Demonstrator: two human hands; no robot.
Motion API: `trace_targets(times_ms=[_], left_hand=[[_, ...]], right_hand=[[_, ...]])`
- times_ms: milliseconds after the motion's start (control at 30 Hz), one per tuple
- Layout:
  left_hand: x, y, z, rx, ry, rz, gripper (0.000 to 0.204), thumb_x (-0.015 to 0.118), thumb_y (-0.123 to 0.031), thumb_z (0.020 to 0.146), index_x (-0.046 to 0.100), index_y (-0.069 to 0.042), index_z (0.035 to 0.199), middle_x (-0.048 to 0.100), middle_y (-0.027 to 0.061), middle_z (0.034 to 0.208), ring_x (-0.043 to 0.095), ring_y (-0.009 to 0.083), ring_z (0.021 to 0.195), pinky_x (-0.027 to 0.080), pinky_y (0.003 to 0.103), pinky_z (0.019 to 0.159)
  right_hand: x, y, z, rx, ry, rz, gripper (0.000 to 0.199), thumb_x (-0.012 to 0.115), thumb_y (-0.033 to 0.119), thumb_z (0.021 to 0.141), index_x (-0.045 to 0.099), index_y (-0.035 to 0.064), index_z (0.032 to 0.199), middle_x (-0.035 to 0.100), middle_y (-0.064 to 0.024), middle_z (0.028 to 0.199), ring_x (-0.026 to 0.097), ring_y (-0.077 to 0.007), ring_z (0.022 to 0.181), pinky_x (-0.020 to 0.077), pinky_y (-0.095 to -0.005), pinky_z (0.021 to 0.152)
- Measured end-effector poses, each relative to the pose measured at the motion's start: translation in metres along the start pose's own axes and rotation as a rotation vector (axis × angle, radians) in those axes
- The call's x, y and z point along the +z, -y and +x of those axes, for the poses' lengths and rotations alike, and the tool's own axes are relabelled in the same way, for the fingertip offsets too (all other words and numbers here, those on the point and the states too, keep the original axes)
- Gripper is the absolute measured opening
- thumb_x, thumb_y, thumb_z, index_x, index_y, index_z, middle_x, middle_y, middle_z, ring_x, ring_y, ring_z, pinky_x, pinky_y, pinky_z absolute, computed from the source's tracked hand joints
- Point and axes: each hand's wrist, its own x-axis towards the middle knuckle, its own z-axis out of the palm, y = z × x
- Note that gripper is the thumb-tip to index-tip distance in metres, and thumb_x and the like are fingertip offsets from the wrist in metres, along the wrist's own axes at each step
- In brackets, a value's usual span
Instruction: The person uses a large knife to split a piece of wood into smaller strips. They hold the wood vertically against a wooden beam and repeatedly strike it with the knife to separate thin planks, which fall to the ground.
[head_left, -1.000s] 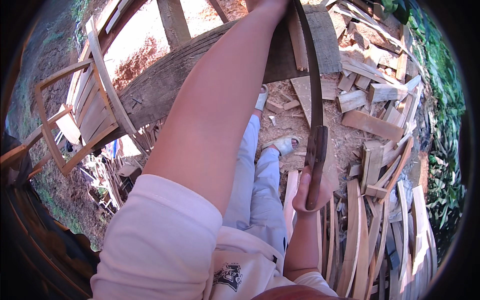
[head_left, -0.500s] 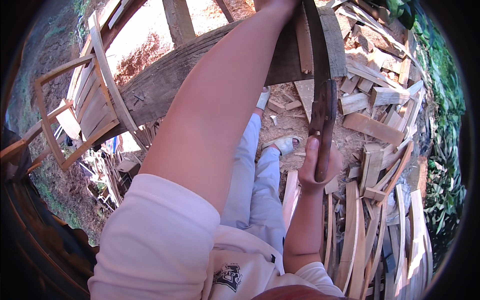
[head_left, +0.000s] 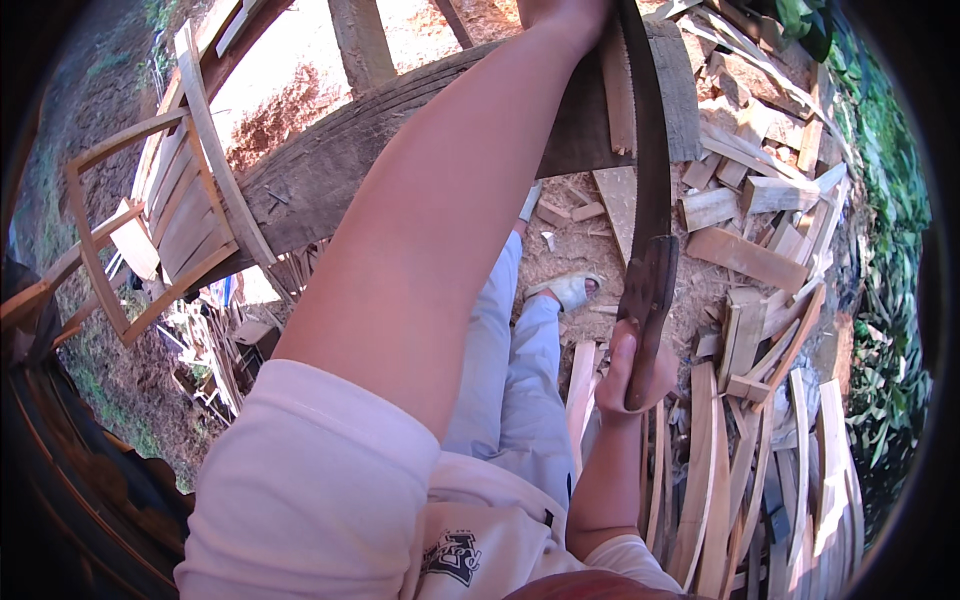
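Note:
In my right hand [head_left: 640, 375], the fingers are wrapped round the dark wooden handle of a handsaw [head_left: 652, 130]. Its long toothed blade runs away from me to the upper edge of the picture. Beside the blade, on its left, a narrow strip of wood [head_left: 619, 95] lies over a thick weathered plank [head_left: 400, 130]. My left arm stretches across the plank, and my left hand [head_left: 568, 12] is at the top edge, close to the strip and the blade. Its fingers are cut off by the frame, so I cannot see what they hold.
Wood offcuts [head_left: 748, 257] are heaped to the right, with long strips [head_left: 705, 480] nearer me. A wooden frame [head_left: 100, 240] stands at the left. My sandalled foot [head_left: 567, 290] rests on sawdust-covered ground below the plank. Green foliage [head_left: 890, 300] borders the far right.
My right hand has drawn the saw back toward my body, so the handle sits lower in the picture. My left arm has shifted only slightly to the right.

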Motion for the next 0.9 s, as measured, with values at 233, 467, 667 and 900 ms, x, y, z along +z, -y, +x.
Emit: trace_targets(times_ms=[233,467,667,900], left_hand=[[-0.007,0.004,-0.005,0.041,0.013,-0.018,0.051,0.042,-0.035,0.103,0.078,0.001,0.096,0.073,0.0304,0.100,0.072,0.0489,0.097,0.055,0.057,0.090],[0.000,-0.002,0.007,0.008,0.043,0.017,0.050,0.042,-0.033,0.102,0.078,0.002,0.100,0.073,0.0310,0.102,0.073,0.0475,0.100,0.056,0.055,0.091],[-0.004,-0.002,0.000,-0.006,0.002,-0.022,0.051,0.043,-0.037,0.102,0.077,0.001,0.102,0.073,0.0301,0.105,0.073,0.0470,0.102,0.056,0.055,0.092],[-0.010,-0.007,-0.009,0.040,0.013,-0.031,0.051,0.045,-0.039,0.103,0.078,0.000,0.100,0.074,0.0293,0.103,0.072,0.0484,0.101,0.056,0.057,0.092]], right_hand=[[0.005,0.019,0.040,0.073,-0.016,0.084,0.016,0.059,0.007,0.094,0.065,-0.0029,0.083,0.055,-0.0111,0.060,0.055,-0.0257,0.048,0.0412,-0.0368,0.050],[0.019,0.018,0.064,0.065,-0.070,0.148,0.021,0.061,0.004,0.094,0.058,-0.0005,0.073,0.046,-0.0093,0.056,0.049,-0.0246,0.045,0.0365,-0.0378,0.047],[-0.015,0.006,-0.015,-0.050,-0.023,0.047,0.013,0.060,0.005,0.089,0.067,-0.0055,0.083,0.058,-0.0129,0.062,0.060,-0.0270,0.051,0.0444,-0.0381,0.050],[-0.007,0.000,-0.001,0.052,0.031,0.054,0.016,0.059,0.004,0.089,0.070,-0.0073,0.090,0.061,-0.0138,0.064,0.060,-0.0288,0.050,0.0454,-0.0377,0.051]])
